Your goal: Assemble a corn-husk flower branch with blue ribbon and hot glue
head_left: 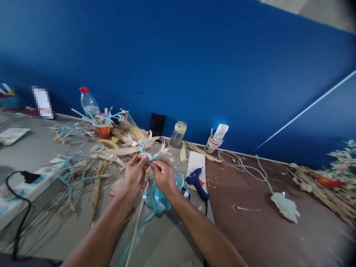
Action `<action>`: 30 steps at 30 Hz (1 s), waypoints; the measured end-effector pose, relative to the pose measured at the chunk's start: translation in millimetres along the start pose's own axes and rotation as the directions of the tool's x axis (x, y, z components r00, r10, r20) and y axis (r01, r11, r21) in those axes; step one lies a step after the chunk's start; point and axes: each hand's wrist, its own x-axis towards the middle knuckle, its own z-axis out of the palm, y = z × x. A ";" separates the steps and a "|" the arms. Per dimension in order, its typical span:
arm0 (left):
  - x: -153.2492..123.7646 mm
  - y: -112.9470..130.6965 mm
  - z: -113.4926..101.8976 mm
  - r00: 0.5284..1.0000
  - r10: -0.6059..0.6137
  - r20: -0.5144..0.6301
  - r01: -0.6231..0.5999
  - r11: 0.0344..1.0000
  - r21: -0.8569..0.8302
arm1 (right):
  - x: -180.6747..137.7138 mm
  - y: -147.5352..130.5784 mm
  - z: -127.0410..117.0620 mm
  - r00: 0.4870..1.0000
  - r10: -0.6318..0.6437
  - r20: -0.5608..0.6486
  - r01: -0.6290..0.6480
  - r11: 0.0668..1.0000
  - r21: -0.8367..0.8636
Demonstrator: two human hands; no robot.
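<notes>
My left hand [136, 168] is closed, pinching the base of a branched flower stem [144, 145] wrapped in light blue ribbon. Pale dried-husk flowers [151, 138] tip its branches, which fan out just beyond my fingers. Close beside it, my right hand [164, 176] pinches a bit of blue ribbon at the same stem; its fingertips partly hide the spot. Below the right wrist lies a loose heap of shiny light blue ribbon [158, 198], with a tail trailing towards me. A thin pale stick [136, 231] runs under my hands along the table.
A blue glue gun [198, 181] rests on white paper [196, 159] right of my hands. A glass jar [178, 134], a paper cup [213, 144] and a white cable [244, 165] stand or lie behind. Finished ribbon branches [69, 176] and a power strip [41, 181] are at left.
</notes>
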 end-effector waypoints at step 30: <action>-10.7 -4.9 11.1 0.997 -0.038 0.067 0.046 0.992 -0.115 | -9.4 -7.8 -14.5 0.999 0.044 0.011 -0.045 0.975 0.218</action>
